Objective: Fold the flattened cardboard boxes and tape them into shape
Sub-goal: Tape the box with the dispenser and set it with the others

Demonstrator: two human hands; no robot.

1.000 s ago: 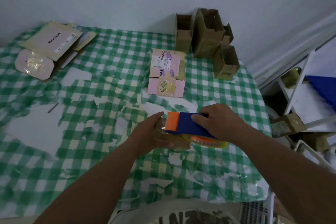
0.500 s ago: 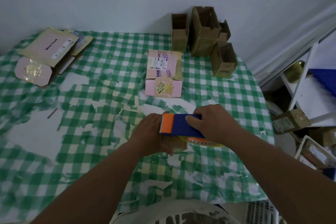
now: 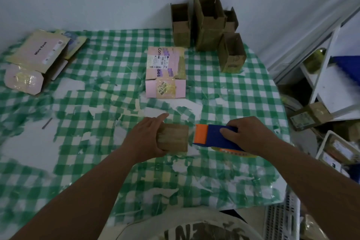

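Note:
A small brown cardboard box point(image 3: 175, 137) sits on the green checked table point(image 3: 224, 91) in front of me. My left hand point(image 3: 149, 138) holds its left side, index finger stretched out past the far edge. Just right of the box, my right hand point(image 3: 251, 135) grips a blue and orange tape dispenser point(image 3: 213, 137), its orange end close to the box's right edge. A pink folded box point(image 3: 165, 73) with labels and tape lies further back in the middle.
Several folded brown boxes point(image 3: 209, 23) stand at the back right against the wall. Flattened cardboard pieces point(image 3: 38, 58) lie at the far left. White shelving point(image 3: 331, 76), a small box point(image 3: 309, 116) and crates fill the floor on the right.
The tape dispenser has moved off the top of the brown box to its right side, uncovering the box. My left hand stays on the box's left side.

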